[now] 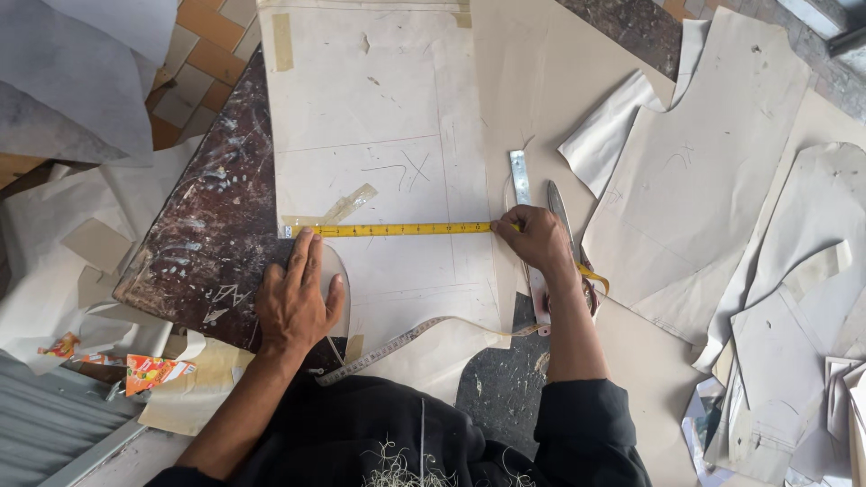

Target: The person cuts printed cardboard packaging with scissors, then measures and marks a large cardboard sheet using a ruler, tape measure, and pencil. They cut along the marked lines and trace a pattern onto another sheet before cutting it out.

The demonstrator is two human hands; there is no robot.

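Note:
A yellow measuring tape [397, 230] lies stretched straight across a cream paper pattern piece [379, 135] on a dark scratched table [212, 234]. My left hand [298, 302] presses flat on the tape's metal end at the pattern's left edge. My right hand [534, 236] pinches the tape at the pattern's right edge. The tape's loose tail [406, 343] curls back across the paper towards my body. Pencil lines and a cross mark show on the pattern.
A metal ruler [520, 180] and scissors [559, 209] lie just beyond my right hand. Several cut paper pattern pieces [695, 171] overlap at the right. Paper scraps and a colourful wrapper [153, 370] lie at the left. A tiled floor shows at top left.

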